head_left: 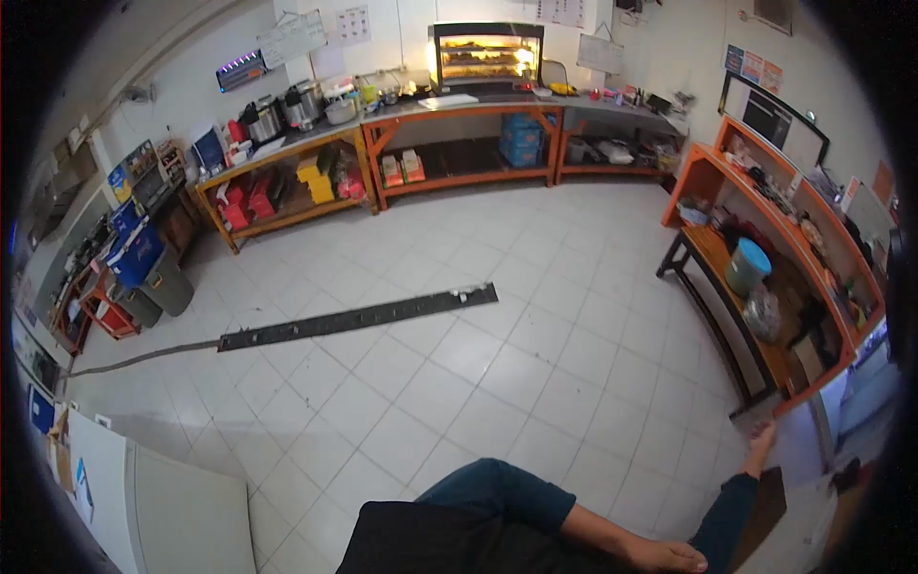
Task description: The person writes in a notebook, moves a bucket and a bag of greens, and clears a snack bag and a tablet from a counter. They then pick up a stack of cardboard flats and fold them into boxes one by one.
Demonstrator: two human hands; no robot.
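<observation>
My left arm reaches across a black garment (421,540) at the bottom of the head view, its teal sleeve pushed up near the elbow. My left hand (669,555) is closed at the teal right sleeve (729,512), with the fingertips on the cloth. Stretched out to the right, beyond that sleeve, is my right hand (762,437). It looks small and holds nothing I can see; its fingers seem loosely apart. Just past it stands the near end of a wooden bench (703,251).
A white fridge-like cabinet (182,497) stands at lower left. A dark floor grate (363,318) crosses the tiles. Along the back are orange-framed counters (459,113) and a lit display warmer (486,55). A blue-lidded bucket (748,268) sits on the bench; grey bins (170,285) stand left.
</observation>
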